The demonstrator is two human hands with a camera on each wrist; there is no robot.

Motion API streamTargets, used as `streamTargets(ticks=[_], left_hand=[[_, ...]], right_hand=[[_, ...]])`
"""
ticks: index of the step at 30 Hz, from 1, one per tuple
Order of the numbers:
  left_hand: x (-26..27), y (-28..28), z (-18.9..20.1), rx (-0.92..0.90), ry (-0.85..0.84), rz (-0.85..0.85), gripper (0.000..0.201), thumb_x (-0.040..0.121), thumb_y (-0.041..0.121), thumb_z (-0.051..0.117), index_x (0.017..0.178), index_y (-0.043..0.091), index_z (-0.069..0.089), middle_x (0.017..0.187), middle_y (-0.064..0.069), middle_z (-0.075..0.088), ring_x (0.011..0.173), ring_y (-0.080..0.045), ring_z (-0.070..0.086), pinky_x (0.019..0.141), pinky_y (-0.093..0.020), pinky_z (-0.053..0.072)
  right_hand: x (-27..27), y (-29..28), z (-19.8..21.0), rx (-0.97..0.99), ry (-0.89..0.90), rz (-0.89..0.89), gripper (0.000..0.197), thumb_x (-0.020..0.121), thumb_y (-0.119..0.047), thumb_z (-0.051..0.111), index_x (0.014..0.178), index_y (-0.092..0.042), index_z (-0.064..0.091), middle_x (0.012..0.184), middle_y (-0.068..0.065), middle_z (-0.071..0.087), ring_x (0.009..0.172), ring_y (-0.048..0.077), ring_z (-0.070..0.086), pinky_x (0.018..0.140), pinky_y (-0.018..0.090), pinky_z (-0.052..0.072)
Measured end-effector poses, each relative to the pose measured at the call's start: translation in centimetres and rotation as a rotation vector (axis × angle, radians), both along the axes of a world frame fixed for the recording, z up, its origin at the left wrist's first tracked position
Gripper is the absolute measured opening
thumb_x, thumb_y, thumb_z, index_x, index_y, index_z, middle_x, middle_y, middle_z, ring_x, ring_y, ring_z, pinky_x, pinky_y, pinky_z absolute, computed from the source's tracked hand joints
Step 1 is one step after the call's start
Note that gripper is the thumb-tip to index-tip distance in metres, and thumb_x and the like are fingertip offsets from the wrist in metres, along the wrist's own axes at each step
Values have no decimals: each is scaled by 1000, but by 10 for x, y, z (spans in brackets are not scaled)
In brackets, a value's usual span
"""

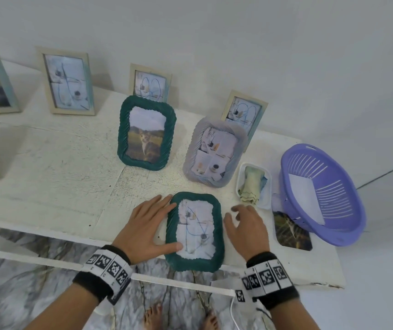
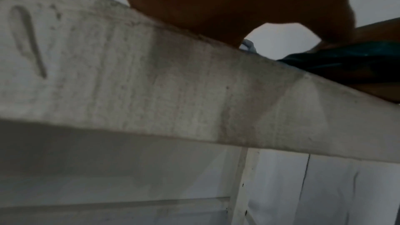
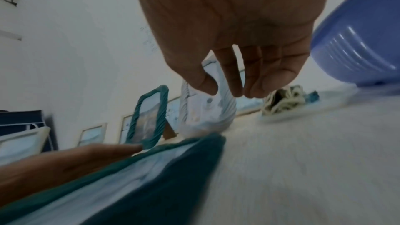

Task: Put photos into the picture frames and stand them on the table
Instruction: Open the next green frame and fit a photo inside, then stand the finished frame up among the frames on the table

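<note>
While the green frame (image 1: pixel 195 232) lies face up at the table's (image 1: pixel 47 163) near edge, photo already in, my left hand (image 1: pixel 146 228) presses flat against its side and my right hand (image 1: pixel 245 228) hovers beside it, fingers relaxed, grasping nothing. Standing it remains; behind, a green cat frame (image 1: pixel 146 133) and a grey frame (image 1: pixel 214 151) stand filled.

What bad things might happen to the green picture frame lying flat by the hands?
The lying green frame sticks out past the table's front edge, so a nudge might tip it to the floor.

The left hand only rests flat against its side and the right hand hovers free, so neither grips it if it slides.

Standing it up could bump the grey frame leaning just behind.
</note>
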State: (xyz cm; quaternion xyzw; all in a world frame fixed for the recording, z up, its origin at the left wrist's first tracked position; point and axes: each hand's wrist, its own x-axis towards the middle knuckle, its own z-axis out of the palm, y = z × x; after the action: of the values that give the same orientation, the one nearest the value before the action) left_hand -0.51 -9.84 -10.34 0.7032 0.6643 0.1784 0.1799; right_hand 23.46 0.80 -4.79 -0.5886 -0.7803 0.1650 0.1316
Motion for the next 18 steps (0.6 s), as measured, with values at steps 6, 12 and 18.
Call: streamTargets(ticks=[6, 12, 18], left_hand=[[0, 0, -1, -33, 177, -122, 132, 58, 101, 39, 156, 16, 12, 164, 2, 4, 150, -14, -3, 118, -44, 2], [0, 0, 0, -65, 229, -166, 139, 55, 103, 35, 156, 12, 7, 164, -2, 0, 151, -20, 0, 117, -47, 1], [1, 2, 1, -81, 245, -155, 139, 54, 104, 31, 156, 12, 12, 164, -1, 4, 151, -22, 5, 116, -48, 3]], right_hand=[[-13, 80, 21, 136, -149, -191, 38, 95, -34, 49, 118, -4, 49, 112, 19, 54, 99, 35, 52, 82, 39, 43], [-16, 115, -2, -100, -246, -241, 45, 91, -22, 53, 129, -3, 37, 127, 27, 45, 113, 43, 47, 90, 44, 41], [-9, 96, 6, 49, -16, -236, 40, 87, -4, 51, 126, -1, 45, 112, 29, 52, 96, 43, 54, 80, 43, 42]])
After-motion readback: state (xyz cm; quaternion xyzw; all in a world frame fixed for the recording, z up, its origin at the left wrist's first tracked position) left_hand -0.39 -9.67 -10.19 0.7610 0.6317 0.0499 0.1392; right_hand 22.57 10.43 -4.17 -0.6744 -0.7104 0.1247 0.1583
